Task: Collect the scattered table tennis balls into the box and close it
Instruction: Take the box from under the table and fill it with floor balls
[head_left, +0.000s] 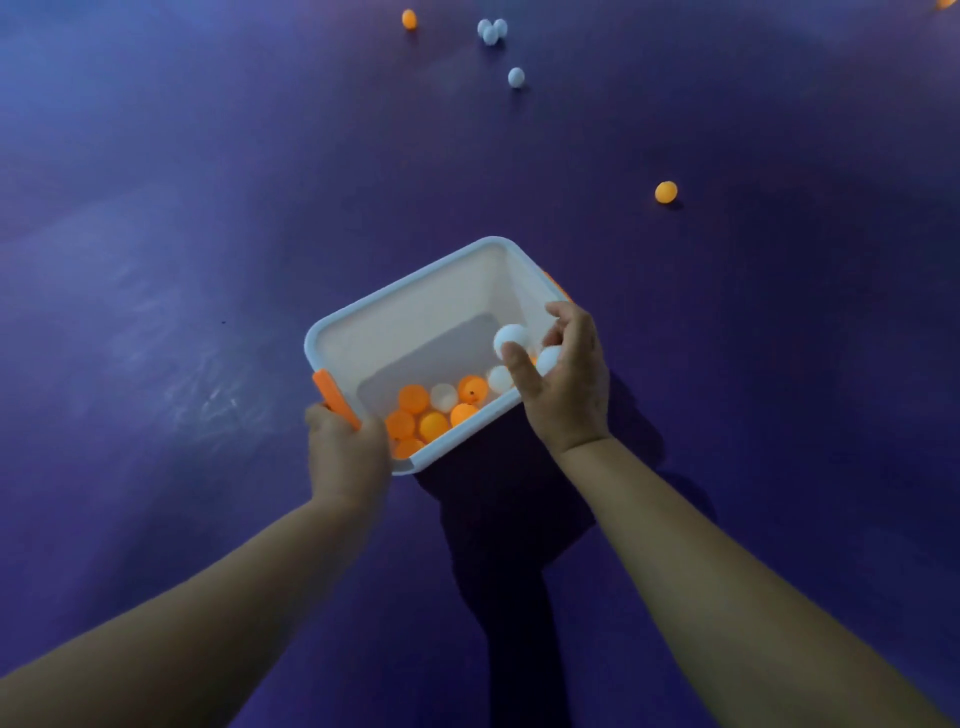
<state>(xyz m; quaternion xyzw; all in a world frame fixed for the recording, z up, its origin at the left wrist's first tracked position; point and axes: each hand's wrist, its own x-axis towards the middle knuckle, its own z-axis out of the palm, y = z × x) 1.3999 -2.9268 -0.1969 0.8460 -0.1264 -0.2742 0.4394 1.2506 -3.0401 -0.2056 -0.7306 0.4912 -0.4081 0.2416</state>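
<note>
— Where's the box?

— Centre of frame, tilted toward me. My left hand (345, 452) is clamped on the box (415, 312) by its near corner, beside the orange latch (332, 395). My right hand (563, 374) hovers over the right rim, fingers loosely curled round white balls (511, 338).

— What's left?

— Loose balls on the floor (208, 156): an orange ball (666, 192) at right, nearest my right hand, more at upper centre. No lid in view; my hand hides how many balls it holds.
</note>
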